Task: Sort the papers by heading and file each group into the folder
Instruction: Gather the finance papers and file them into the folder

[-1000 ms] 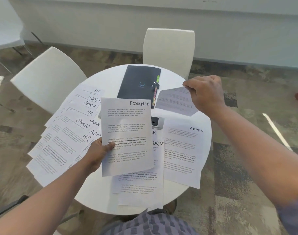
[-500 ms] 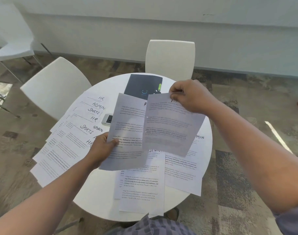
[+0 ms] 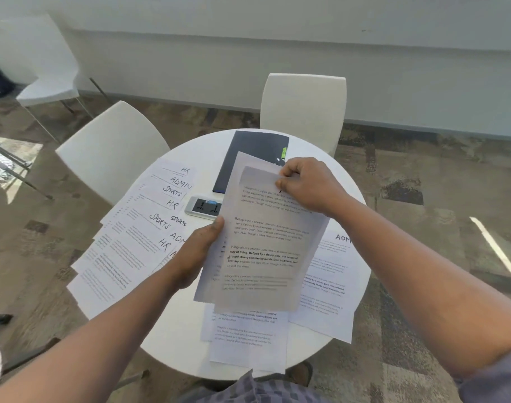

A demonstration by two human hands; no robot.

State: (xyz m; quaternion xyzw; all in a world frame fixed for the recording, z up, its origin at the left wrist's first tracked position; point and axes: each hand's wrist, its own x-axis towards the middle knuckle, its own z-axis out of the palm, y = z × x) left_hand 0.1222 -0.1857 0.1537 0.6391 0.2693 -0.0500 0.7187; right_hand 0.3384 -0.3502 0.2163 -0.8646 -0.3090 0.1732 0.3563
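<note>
1. Above the middle of the round table (image 3: pixel 187 338), two sheets are held one over the other, their long axes running from the near edge toward the far edge and leaning slightly right at the top.
2. The left hand (image 3: pixel 194 255) grips the back sheet (image 3: pixel 242 167) at its left edge, thumb on the front.
3. The right hand (image 3: pixel 305 184) pinches the top right corner of the front sheet (image 3: pixel 266 257), fingers curled over its heading so the word is hidden.
4. Along the left edge of the table lies a fan of papers (image 3: pixel 138 234), overlapping, long axes slanting toward the near left; headings HR, ADMIN and SPORTS show at their upper right corners.
5. At the far edge lies the dark folder (image 3: pixel 248 152), closed, its long axis pointing toward the far side.
6. Near the right edge rests a sheet headed ADMIN (image 3: pixel 332 283), and at the near edge another sheet (image 3: pixel 248 344) lies partly under the held pair.
7. A socket panel (image 3: pixel 203 207) sits at the centre of the table.
</note>
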